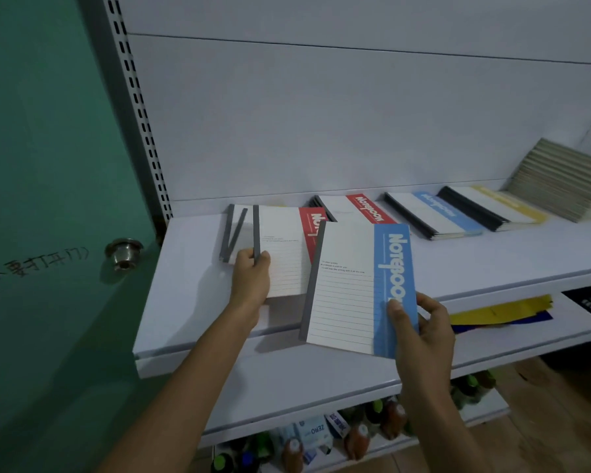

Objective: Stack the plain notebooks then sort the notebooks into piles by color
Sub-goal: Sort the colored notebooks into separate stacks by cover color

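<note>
1. Right hand [420, 322]: the fingers [397, 314] are clamped on the lower right corner of the blue notebook [348, 295]. The thumb lies on the blue cover strip and the other fingers are behind the cover. The notebook is held in the air in front of the shelf [191, 302] edge, tilted, with its grey spine on the side away from the fingers.
2. The step in hand appears to be placing this notebook on its colour pile. A corner grip probably lets the opposite edge droop, so shift the fingers further along the blue strip before reaching.
3. Left hand [251, 279]: its fingers pinch the grey spine of the red notebook [284, 254]. It cannot be told whether that notebook rests on the shelf or just above it. The loose notebooks [231, 233] lie just beyond these fingertips. Steady this group while the right arm passes.
4. Beyond the right-hand fingers, and to their right, lies the blue pile [434, 213], between the red pile [365, 208] and the yellow pile [505, 204]. Carry the blue notebook over the red pile without contact. Set it down flat, spine matched to the pile's dark spines, edges flush.
5. Farthest from both sets of fingers, the plain notebooks [567, 179] lean in a fanned stack at the shelf's right end. They appear to need no handling in this step.
</note>
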`<state>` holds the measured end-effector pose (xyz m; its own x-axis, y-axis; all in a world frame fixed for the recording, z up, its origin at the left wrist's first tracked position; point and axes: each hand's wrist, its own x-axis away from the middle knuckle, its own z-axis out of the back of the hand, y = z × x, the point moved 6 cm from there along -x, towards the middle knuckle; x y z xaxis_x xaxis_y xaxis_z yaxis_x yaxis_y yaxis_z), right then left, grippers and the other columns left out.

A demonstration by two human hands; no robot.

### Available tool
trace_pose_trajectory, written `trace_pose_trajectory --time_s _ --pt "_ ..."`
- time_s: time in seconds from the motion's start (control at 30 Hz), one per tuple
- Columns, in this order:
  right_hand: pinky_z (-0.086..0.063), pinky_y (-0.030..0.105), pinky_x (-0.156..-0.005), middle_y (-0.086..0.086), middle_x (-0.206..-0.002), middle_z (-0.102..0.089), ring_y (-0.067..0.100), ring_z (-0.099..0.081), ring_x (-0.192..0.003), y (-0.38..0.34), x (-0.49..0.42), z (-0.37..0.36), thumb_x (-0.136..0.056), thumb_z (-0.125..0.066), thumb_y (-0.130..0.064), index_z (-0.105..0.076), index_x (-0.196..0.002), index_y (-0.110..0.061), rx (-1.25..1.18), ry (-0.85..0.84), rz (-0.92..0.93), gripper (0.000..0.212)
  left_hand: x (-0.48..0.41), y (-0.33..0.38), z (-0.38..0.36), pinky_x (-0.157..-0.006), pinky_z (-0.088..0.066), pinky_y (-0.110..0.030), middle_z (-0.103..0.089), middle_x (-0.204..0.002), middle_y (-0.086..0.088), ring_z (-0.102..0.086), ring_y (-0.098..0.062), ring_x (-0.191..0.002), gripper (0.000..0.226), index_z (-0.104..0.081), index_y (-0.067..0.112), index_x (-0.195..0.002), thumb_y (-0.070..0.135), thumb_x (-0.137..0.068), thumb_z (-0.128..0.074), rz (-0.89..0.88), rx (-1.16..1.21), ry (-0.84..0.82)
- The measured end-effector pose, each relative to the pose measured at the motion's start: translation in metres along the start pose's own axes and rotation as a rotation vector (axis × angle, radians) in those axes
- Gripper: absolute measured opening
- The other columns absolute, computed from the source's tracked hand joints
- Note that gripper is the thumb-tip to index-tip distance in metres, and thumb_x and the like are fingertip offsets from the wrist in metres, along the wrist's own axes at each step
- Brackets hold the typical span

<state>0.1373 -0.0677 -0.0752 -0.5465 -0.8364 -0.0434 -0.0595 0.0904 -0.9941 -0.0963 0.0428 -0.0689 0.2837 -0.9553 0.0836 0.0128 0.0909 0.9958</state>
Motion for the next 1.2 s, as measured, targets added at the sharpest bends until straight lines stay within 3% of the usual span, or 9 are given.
trace_pose_trajectory --time_s 0.33,0.47,0.7,0.83,0.93,1.07,1.2 --pt "-0.046 0.024 -0.062 -0.005 -0.100 -0.059 0.008 -0.058 -0.086 0.004 -0.033 0.094 -0.089 -0.063 -0.024 -0.048 -0.107 -0.025 0.049 0.025 -0.001 0.024 0.068 0.001 -0.089 -0.059 -0.046 -0.013 -0.063 -0.094 0.010 -0.060 -0.002 -0.082 0.016 -0.052 0.017 -0.110 0.016 -0.095 -0.053 -0.057 0.060 -0.103" --pt "-0.046 0.029 -0.062 0.004 -0.105 -0.061 0.016 -0.059 -0.088 0.010 -0.061 0.113 -0.088 -0.065 -0.025 -0.051 -0.111 -0.023 0.046 0.052 -0.033 0.026 0.060 0.004 -0.123 -0.065 -0.048 -0.020 -0.065 -0.097 0.004 -0.062 -0.007 -0.085 0.015 -0.054 0.016 -0.109 0.016 -0.094 -0.053 -0.063 0.054 -0.121" --pt "-0.047 0.037 -0.062 -0.006 -0.091 -0.059 0.014 -0.056 -0.078 0.009 -0.133 0.114 -0.092 -0.057 -0.010 -0.051 -0.114 -0.023 -0.020 0.067 -0.139 0.026 0.005 0.018 -0.187 -0.065 -0.046 -0.021 -0.062 -0.098 0.005 -0.059 -0.007 -0.086 0.014 -0.051 0.018 -0.109 0.016 -0.095 -0.050 -0.077 0.050 -0.171" --pt "-0.051 0.036 -0.064 -0.002 -0.092 -0.064 0.016 -0.060 -0.080 -0.001 -0.183 0.113 -0.092 -0.058 -0.013 -0.053 -0.113 -0.028 0.002 0.076 -0.090 0.026 -0.039 0.028 -0.217 -0.080 -0.054 -0.038 -0.062 -0.110 0.001 -0.060 -0.017 -0.090 0.013 -0.046 0.022 -0.109 0.022 -0.096 -0.046 -0.201 -0.227 -0.110" --pt "-0.051 0.032 -0.060 -0.001 -0.093 -0.064 0.018 -0.061 -0.082 0.003 -0.211 0.111 -0.092 -0.059 -0.016 -0.053 -0.115 -0.029 -0.024 0.112 -0.089 0.027 -0.065 0.033 -0.223 -0.079 -0.054 -0.042 -0.061 -0.116 -0.006 -0.061 -0.025 -0.091 0.021 -0.043 0.014 -0.115 0.025 -0.098 -0.041 -0.279 -0.448 -0.015" --pt "-0.052 0.032 -0.064 -0.002 -0.089 -0.063 0.015 -0.061 -0.080 0.013 -0.235 0.107 -0.092 -0.060 -0.018 -0.052 -0.115 -0.032 -0.045 0.149 -0.102 0.028 -0.086 0.026 -0.216 -0.094 -0.042 -0.046 -0.058 -0.117 -0.011 -0.054 -0.028 -0.105 0.024 -0.045 0.009 -0.115 0.025 -0.097 -0.044 -0.307 -0.759 0.154" --pt "-0.051 0.028 -0.060 -0.004 -0.092 -0.061 0.014 -0.060 -0.081 0.005 -0.268 0.097 -0.093 -0.059 -0.019 -0.050 -0.119 -0.035 0.000 0.099 -0.054 0.032 -0.092 0.016 -0.220 -0.101 -0.031 -0.044 -0.045 -0.137 -0.009 -0.037 -0.027 -0.128 0.042 -0.037 0.013 -0.133 0.023 -0.095 -0.049 -0.327 -0.905 0.233"
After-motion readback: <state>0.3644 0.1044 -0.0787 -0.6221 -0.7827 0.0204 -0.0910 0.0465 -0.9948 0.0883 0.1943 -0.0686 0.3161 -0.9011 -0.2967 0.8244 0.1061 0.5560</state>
